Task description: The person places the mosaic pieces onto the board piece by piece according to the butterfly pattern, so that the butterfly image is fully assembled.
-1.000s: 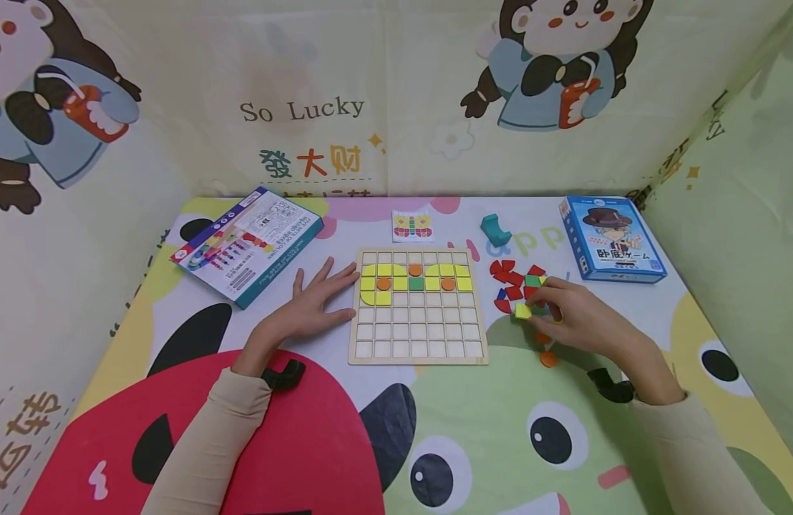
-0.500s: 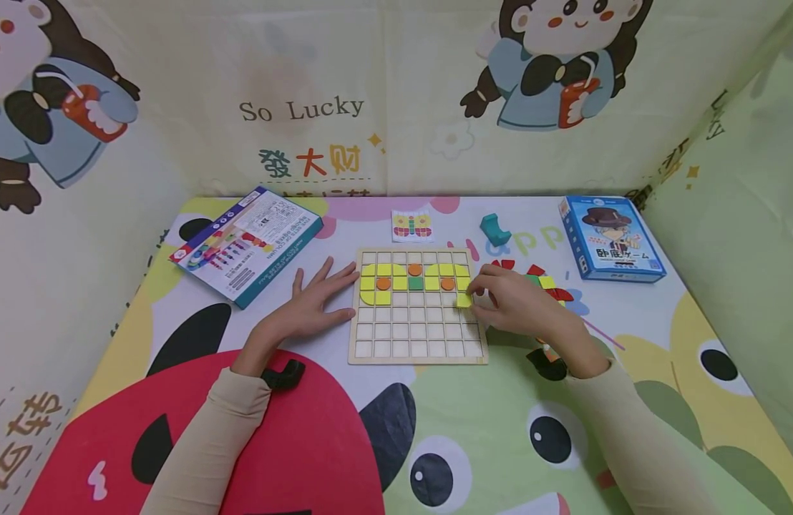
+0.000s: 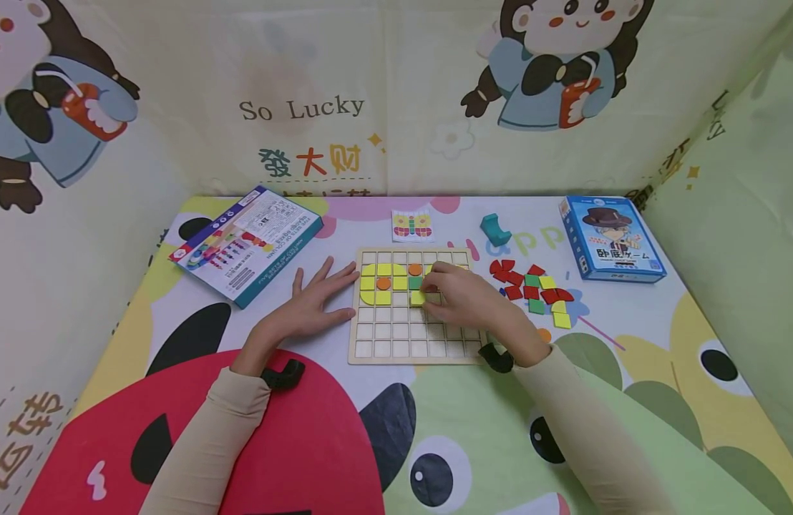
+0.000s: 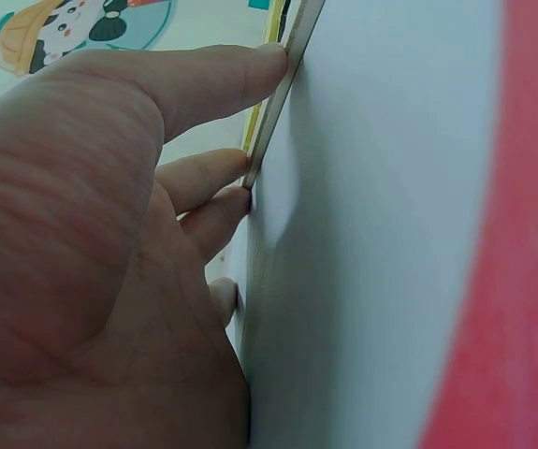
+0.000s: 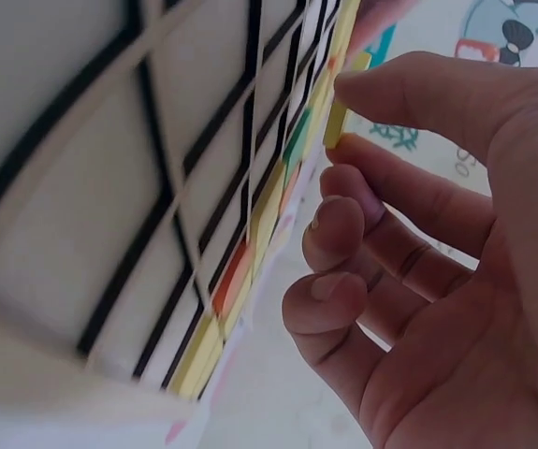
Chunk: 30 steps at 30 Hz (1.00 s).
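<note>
Right hand (image 3: 464, 304) pinches yellow tile (image 3: 417, 297) at middle of grid board (image 3: 401, 331). Left hand (image 3: 314, 305), fingers spread, touches board's left edge. Loose tiles (image 3: 531, 292) right of board; butterfly card (image 3: 412, 226) beyond board's far edge.

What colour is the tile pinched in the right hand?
The tile is yellow, clearest in the right wrist view.
</note>
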Each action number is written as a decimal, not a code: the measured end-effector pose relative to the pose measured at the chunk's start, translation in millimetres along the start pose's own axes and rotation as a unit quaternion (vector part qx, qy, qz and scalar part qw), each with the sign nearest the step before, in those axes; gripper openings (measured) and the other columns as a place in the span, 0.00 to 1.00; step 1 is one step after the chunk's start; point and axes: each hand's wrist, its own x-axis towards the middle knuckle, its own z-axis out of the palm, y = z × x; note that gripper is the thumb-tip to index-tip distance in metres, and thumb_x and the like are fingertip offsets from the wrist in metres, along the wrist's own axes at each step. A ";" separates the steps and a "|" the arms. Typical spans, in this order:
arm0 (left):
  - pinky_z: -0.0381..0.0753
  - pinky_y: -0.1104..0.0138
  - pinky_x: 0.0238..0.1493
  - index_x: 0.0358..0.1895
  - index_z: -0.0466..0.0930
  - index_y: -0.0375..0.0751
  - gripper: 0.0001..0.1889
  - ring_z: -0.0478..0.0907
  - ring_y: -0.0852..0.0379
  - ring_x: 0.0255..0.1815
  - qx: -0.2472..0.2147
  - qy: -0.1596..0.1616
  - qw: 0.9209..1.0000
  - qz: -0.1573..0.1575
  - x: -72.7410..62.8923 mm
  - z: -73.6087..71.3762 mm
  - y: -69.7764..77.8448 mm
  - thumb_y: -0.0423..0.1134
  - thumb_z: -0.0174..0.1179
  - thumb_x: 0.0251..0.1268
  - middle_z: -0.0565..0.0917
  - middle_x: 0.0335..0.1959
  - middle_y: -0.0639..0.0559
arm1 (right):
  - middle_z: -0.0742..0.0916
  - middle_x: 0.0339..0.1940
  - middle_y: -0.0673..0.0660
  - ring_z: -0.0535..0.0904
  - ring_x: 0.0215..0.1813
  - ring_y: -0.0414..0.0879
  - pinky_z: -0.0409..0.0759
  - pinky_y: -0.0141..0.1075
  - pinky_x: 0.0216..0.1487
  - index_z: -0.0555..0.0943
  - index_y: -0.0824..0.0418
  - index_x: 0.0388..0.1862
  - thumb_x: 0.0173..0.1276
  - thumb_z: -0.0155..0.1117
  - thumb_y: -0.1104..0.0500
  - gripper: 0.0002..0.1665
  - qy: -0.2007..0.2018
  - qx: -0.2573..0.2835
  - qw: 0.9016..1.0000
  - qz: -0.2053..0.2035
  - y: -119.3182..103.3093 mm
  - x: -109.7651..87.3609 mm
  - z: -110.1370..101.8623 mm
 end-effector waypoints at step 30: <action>0.15 0.29 0.80 0.86 0.57 0.53 0.43 0.29 0.39 0.92 0.001 -0.002 1.000 -0.004 2.4 0.6 -2.2 0.54 0.64 0.72 0.52 0.90 0.51 | 0.87 0.55 0.55 0.84 0.52 0.48 0.89 0.41 0.57 0.89 0.56 0.56 0.69 0.76 0.51 0.19 -0.005 -0.028 1.000 -0.002 -18.0 22.5 15.2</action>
